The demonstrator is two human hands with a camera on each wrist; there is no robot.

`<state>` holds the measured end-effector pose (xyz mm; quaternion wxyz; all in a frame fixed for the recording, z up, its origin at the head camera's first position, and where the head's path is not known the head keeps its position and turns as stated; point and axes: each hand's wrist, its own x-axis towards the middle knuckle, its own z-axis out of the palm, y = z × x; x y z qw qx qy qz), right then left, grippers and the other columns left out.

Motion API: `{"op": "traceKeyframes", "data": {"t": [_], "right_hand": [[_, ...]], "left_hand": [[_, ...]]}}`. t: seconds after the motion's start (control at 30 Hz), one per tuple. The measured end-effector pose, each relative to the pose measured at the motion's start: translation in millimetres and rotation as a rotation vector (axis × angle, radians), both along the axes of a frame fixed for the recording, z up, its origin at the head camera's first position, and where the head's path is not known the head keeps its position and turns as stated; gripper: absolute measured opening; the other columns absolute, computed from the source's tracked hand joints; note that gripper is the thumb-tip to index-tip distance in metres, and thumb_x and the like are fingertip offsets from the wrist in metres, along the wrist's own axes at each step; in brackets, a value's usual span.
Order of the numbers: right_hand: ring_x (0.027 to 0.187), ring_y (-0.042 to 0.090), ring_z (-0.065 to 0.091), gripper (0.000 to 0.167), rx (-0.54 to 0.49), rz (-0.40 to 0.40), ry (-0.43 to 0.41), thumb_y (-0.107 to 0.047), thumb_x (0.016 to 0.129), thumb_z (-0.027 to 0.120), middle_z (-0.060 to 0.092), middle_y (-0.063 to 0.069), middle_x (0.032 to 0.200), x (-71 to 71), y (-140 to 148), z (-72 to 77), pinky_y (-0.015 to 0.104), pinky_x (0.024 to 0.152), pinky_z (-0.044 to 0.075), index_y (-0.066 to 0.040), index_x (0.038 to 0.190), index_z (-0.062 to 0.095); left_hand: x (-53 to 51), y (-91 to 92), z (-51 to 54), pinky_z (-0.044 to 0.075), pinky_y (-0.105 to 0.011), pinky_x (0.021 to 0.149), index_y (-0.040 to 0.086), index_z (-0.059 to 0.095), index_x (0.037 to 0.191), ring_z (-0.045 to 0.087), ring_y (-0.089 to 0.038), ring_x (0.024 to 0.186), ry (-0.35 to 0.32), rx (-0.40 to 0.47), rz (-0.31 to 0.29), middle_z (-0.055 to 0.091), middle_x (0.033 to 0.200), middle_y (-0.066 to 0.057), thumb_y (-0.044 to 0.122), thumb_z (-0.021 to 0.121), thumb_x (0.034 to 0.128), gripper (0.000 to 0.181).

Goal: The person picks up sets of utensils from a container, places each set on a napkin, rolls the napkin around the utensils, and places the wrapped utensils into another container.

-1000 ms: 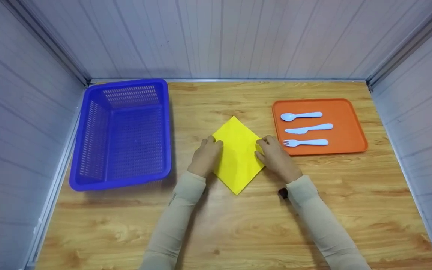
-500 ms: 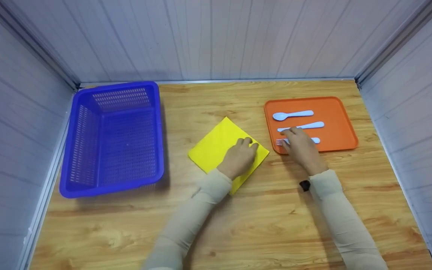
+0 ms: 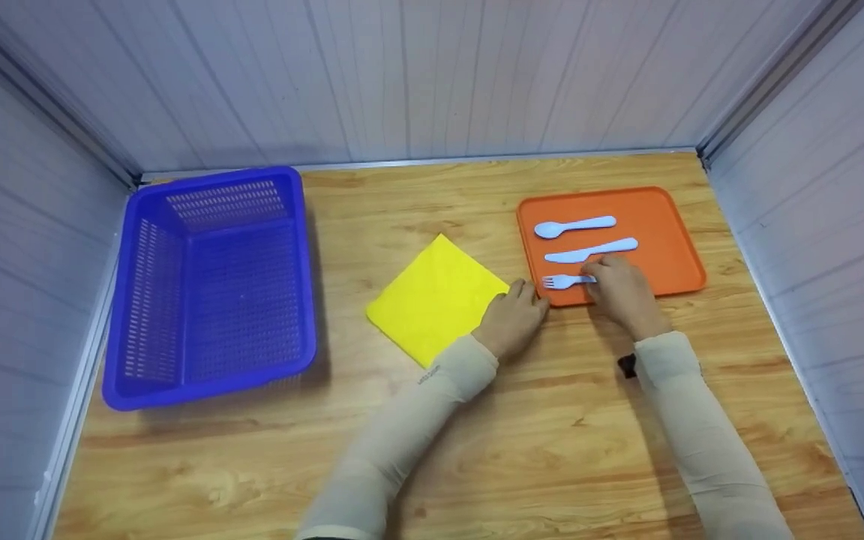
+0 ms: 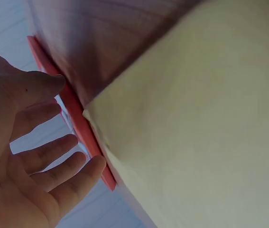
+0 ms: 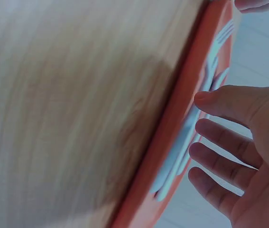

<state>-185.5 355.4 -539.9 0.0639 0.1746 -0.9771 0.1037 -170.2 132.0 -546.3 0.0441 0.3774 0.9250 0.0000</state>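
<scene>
A yellow square napkin point(image 3: 432, 300) lies on the table with its corners pointing front, back and sideways. Over its right corner is my left hand point(image 3: 513, 319), fingertips by the left edge of the orange tray point(image 3: 664, 259); the left wrist view shows its fingers loosely spread, holding nothing. On the tray lie a light blue spoon point(image 3: 578, 226), knife point(image 3: 593, 250) and fork point(image 3: 561, 281). My right hand point(image 3: 625, 292) is above the fork and hides its handle. In the right wrist view its thumb and fingers are apart beside the fork point(image 5: 223, 33), not closed around it.
A blue plastic basket point(image 3: 304, 300) with slotted sides stands at the left. Pale panel walls point(image 3: 432, 82) enclose the wooden table point(image 3: 537, 450) at the back and both sides. A dark object point(image 3: 628, 366) shows beside the right cuff.
Both hands have moved right: the left from the napkin's left side to its right corner, the right off the napkin to the fork. The whole view has shifted slightly.
</scene>
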Motion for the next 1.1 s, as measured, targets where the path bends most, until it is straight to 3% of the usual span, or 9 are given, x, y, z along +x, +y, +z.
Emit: {"op": "traceKeyframes", "data": {"t": [0.23, 0.4, 0.63, 0.77, 0.93, 1.0, 1.1], "right_hand": [[0.094, 0.040, 0.062, 0.011, -0.021, -0.010, -0.025, -0.004, 0.092, 0.071, 0.067, 0.019, 0.098, 0.0, -2, -4.6, 0.055, 0.077, 0.052, 0.000, 0.101, 0.074], [0.095, 0.041, 0.061, 0.011, -0.011, -0.009, -0.023, -0.003, 0.092, 0.070, 0.067, 0.020, 0.101, -0.8, -2, -5.8, 0.057, 0.079, 0.051, 0.000, 0.102, 0.073], [0.091, 0.040, 0.061, 0.014, 0.022, -0.010, 0.030, -0.006, 0.092, 0.071, 0.071, 0.017, 0.100, -5.6, -10, 6.0, 0.056, 0.077, 0.050, -0.001, 0.105, 0.074], [0.087, 0.038, 0.062, 0.014, -0.048, 0.012, 0.080, -0.005, 0.091, 0.072, 0.070, 0.018, 0.095, -8.6, -27, 16.8, 0.051, 0.075, 0.053, 0.001, 0.104, 0.075], [0.080, 0.036, 0.063, 0.013, -0.097, 0.037, 0.138, -0.003, 0.091, 0.072, 0.067, 0.018, 0.089, -13.3, -60, 31.1, 0.048, 0.066, 0.055, 0.003, 0.103, 0.073], [0.076, 0.034, 0.062, 0.011, -0.111, 0.030, 0.130, -0.005, 0.092, 0.071, 0.065, 0.018, 0.086, -16.0, -76, 36.6, 0.046, 0.064, 0.054, 0.003, 0.100, 0.073], [0.072, 0.030, 0.059, 0.013, -0.163, -0.009, 0.052, -0.008, 0.094, 0.069, 0.063, 0.016, 0.083, -20.9, -101, 42.9, 0.042, 0.062, 0.053, 0.004, 0.095, 0.071]], "left_hand": [[0.5, -1.6, 0.6, 0.055, -0.034, 0.086, 0.020, 0.057, 0.140, 0.045, -0.023, 0.128, 0.027, -0.014, 0.013, 0.053, 0.138, -0.008, 0.013, 0.055, 0.1033, 0.038], [1.2, -4.7, 1.5, 0.053, -0.036, 0.090, 0.020, 0.054, 0.144, 0.043, -0.024, 0.132, -0.001, -0.014, 0.012, 0.050, 0.143, -0.008, 0.014, 0.054, 0.1034, 0.041], [1.4, -17.9, 9.8, 0.052, -0.037, 0.094, 0.014, 0.055, 0.142, 0.044, -0.025, 0.134, -0.020, 0.038, 0.031, 0.050, 0.146, -0.008, 0.018, 0.048, 0.1048, 0.038], [2.7, -42.7, 18.5, 0.055, -0.038, 0.088, 0.011, 0.062, 0.133, 0.052, -0.026, 0.128, 0.035, 0.118, 0.061, 0.057, 0.139, -0.010, 0.017, 0.052, 0.1014, 0.034], [8.0, -93.0, 23.2, 0.057, -0.042, 0.084, 0.006, 0.065, 0.126, 0.056, -0.030, 0.123, 0.064, 0.177, 0.125, 0.060, 0.134, -0.015, 0.014, 0.059, 0.0969, 0.031], [11.0, -113.4, 23.0, 0.057, -0.045, 0.084, 0.004, 0.065, 0.125, 0.056, -0.033, 0.122, 0.055, 0.186, 0.167, 0.059, 0.134, -0.018, 0.012, 0.060, 0.0964, 0.030], [16.2, -139.4, 19.4, 0.056, -0.048, 0.084, 0.001, 0.065, 0.123, 0.057, -0.037, 0.119, 0.039, 0.191, 0.227, 0.059, 0.132, -0.021, 0.010, 0.060, 0.0962, 0.028]]}}
